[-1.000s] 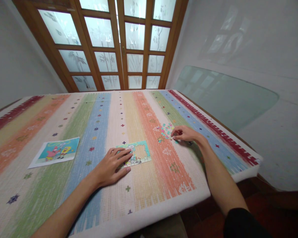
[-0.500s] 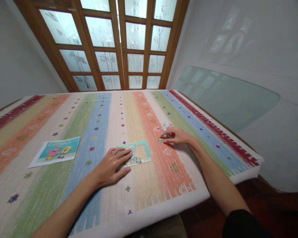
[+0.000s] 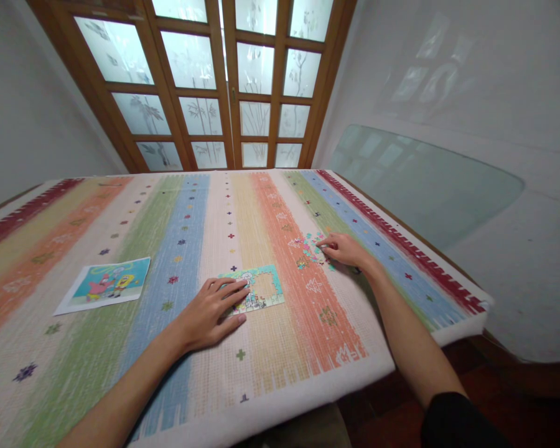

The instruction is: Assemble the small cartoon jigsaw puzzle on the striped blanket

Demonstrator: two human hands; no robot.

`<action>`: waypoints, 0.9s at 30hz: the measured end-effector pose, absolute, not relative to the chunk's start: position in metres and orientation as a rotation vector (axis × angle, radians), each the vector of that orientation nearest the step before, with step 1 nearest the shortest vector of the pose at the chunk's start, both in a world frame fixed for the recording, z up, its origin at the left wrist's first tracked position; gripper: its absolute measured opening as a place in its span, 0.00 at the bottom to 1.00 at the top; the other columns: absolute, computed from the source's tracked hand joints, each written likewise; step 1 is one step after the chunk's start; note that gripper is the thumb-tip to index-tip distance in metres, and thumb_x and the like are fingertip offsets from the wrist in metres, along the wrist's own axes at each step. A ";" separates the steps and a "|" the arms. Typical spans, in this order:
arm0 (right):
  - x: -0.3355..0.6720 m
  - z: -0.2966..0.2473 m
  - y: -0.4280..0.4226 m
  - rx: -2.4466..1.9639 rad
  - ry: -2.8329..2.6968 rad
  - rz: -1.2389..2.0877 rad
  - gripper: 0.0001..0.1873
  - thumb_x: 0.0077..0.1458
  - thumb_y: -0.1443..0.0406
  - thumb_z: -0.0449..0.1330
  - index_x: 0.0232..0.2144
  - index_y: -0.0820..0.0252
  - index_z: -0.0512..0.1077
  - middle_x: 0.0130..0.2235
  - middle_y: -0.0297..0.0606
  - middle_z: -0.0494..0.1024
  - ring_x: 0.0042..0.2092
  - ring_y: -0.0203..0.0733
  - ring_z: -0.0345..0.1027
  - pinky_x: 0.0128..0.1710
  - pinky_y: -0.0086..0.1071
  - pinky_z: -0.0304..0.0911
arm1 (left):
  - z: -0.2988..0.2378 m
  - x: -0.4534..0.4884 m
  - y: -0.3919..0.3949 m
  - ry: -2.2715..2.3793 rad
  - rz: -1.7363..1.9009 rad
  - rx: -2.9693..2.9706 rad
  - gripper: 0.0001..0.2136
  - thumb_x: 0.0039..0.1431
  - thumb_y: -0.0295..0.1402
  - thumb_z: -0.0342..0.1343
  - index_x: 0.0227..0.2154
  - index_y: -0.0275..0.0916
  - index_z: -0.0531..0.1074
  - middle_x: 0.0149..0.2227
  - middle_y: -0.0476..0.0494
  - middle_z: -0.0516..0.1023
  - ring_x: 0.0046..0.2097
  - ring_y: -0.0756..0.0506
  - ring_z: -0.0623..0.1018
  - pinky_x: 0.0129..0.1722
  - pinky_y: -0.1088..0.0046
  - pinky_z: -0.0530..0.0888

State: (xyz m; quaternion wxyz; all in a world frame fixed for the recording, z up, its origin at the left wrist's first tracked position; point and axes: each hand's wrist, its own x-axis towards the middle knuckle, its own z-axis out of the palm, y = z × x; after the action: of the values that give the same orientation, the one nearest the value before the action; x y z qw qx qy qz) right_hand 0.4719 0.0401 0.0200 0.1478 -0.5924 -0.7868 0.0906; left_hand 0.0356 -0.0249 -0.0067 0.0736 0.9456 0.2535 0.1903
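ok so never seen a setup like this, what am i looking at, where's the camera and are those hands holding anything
There is no machine here: these are one person's two bare hands. The camera is worn on their head and looks forward and down, so every picture shares that one view. A striped cloth covers the table, with doors beyond its far edge. The left hand rests on the left part of a puzzle, which has a bare patch in it. The right hand has its fingertips together at a scatter of loose pieces; whether they pinch one is too small to tell. Off to the left lies a cartoon print.
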 end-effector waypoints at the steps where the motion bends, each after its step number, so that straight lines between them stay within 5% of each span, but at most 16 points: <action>1: 0.476 0.020 0.040 -1.736 -2.268 0.229 0.16 0.53 0.70 0.59 0.40 0.57 0.85 0.31 0.40 0.77 0.33 0.43 0.68 0.37 0.34 0.60 | -0.007 0.036 -0.025 0.759 0.578 2.837 0.22 0.71 0.41 0.53 0.65 0.44 0.66 0.65 0.40 0.71 0.61 0.34 0.71 0.58 0.49 0.67; 22: 0.475 0.015 0.040 -1.884 -2.218 0.091 0.20 0.64 0.63 0.55 0.54 0.57 0.79 0.39 0.44 0.78 0.40 0.46 0.71 0.44 0.35 0.63 | -0.007 0.035 -0.025 0.773 0.557 2.831 0.22 0.70 0.42 0.53 0.65 0.45 0.66 0.65 0.40 0.71 0.61 0.34 0.72 0.58 0.48 0.68; 27: 0.470 0.012 0.041 -1.866 -2.215 0.100 0.17 0.64 0.62 0.56 0.49 0.58 0.81 0.39 0.44 0.78 0.39 0.46 0.71 0.43 0.35 0.63 | -0.005 0.035 -0.025 0.783 0.561 2.816 0.22 0.70 0.42 0.53 0.65 0.46 0.67 0.64 0.41 0.72 0.61 0.34 0.71 0.59 0.49 0.67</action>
State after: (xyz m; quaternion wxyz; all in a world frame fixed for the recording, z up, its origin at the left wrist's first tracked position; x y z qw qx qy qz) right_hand 0.4703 0.0411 0.0117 0.1217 -0.6392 -0.7586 0.0341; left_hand 0.0353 -0.0254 -0.0047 0.0825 0.9429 0.2622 0.1879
